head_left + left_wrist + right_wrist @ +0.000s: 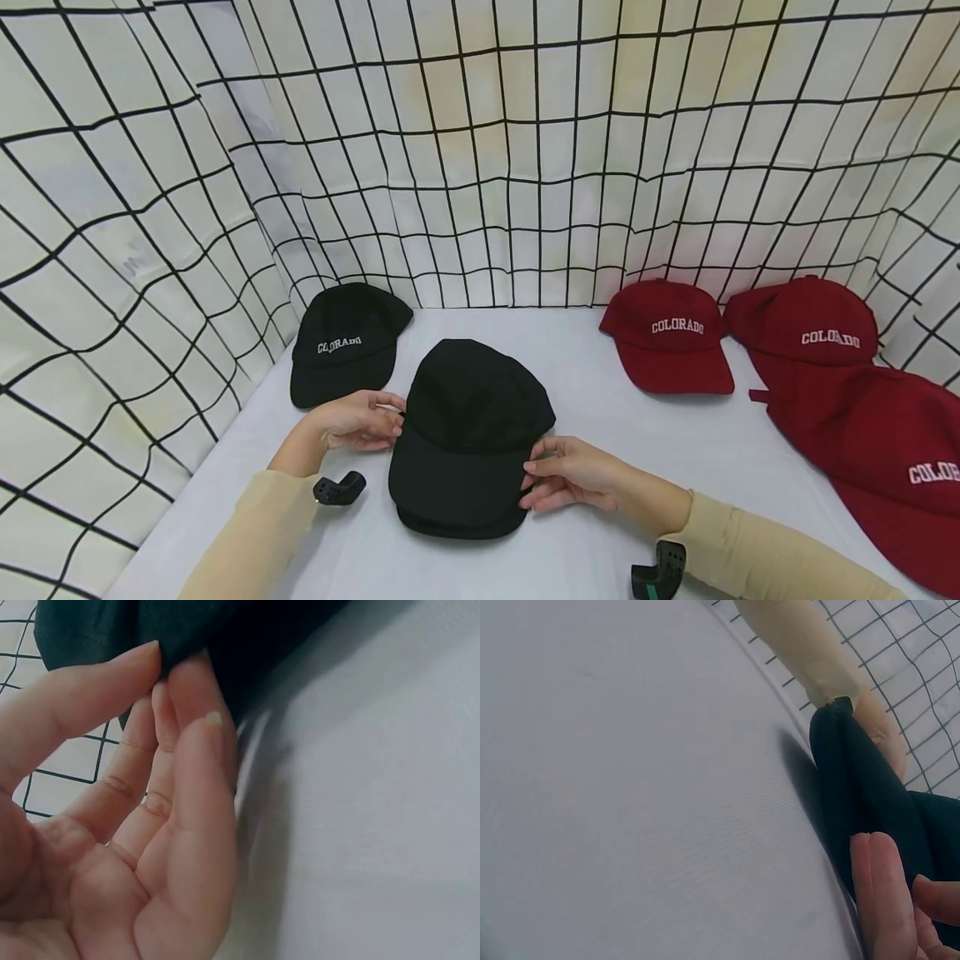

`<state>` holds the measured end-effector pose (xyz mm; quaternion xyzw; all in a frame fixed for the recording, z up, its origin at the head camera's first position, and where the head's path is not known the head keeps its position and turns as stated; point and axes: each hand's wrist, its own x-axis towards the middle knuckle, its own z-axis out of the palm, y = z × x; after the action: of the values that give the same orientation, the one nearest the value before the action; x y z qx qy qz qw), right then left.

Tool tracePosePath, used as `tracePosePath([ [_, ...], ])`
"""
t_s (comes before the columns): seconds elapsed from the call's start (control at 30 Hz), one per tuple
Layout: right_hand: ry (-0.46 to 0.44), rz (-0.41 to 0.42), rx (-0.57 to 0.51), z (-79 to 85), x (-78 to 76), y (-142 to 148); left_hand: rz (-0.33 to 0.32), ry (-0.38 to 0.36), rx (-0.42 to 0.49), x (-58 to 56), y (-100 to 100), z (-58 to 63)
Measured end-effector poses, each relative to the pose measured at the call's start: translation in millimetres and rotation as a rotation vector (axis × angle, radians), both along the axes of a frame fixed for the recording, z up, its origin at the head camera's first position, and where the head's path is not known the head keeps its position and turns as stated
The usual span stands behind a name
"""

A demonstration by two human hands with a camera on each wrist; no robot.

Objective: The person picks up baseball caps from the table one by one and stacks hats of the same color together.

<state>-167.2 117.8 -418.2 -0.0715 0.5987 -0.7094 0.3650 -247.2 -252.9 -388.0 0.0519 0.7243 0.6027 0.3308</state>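
A plain black baseball cap (468, 417) lies in the middle of the white table, its brim toward me. A second black brim (457, 527) peeks out beneath its front edge. My left hand (365, 421) pinches the cap's left edge, thumb above and fingers below, as the left wrist view shows close up. On the other side, my right hand (566, 475) grips the brim's right edge between thumb and fingers. Two dark layers of brim (855, 776) appear in the right wrist view. Part of each hand's fingertips is hidden by the fabric.
At the back left sits a black COLORADO cap (345, 346). Several dark red COLORADO caps (667, 337) are along the right side, some overlapping. White walls with a black grid (480, 150) enclose the white table (577, 550) at the back and sides.
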Motion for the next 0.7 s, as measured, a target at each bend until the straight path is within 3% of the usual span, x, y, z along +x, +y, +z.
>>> tracePosePath([
  [0.43, 0.025, 0.005, 0.019, -2.9, 0.1, 2.2, -0.032, 0.014, -0.03, -2.6, -2.0, 3.8],
  [0.7, 0.1, 0.016, 0.087, -1.4, -0.9, 8.2, -0.032, 0.036, -0.047, -0.1, -2.7, 7.3],
])
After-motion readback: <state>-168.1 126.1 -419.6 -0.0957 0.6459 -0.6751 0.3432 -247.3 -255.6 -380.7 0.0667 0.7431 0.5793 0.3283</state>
